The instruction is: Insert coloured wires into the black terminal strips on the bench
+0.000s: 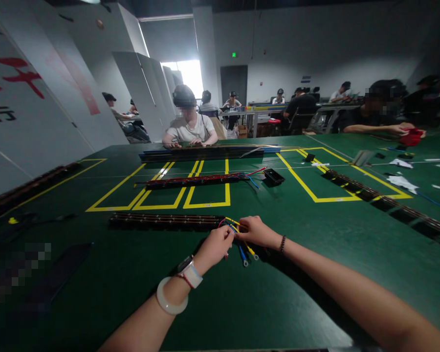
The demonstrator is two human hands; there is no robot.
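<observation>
A long dark strip assembly (165, 221) lies on the green table, with thin wires coming out of its right end. At those wires my left hand (218, 244) is closed, its fingertips pinching the bundle. My right hand (256, 231) is closed on the same wires from the right, and the two hands' fingertips nearly meet. Below the fingers hang a blue wire (243, 255) and a yellow wire (252, 251), both ending in metal ring lugs. The exact grip between the fingertips is too small to make out.
Beyond lie a second strip assembly (194, 182) with loose wires, a black tray (274, 177) and long dark bars (209, 152). Another assembly (385, 198) runs along the right. Yellow tape (229, 195) marks the green table (278, 308). A person (192, 124) sits opposite.
</observation>
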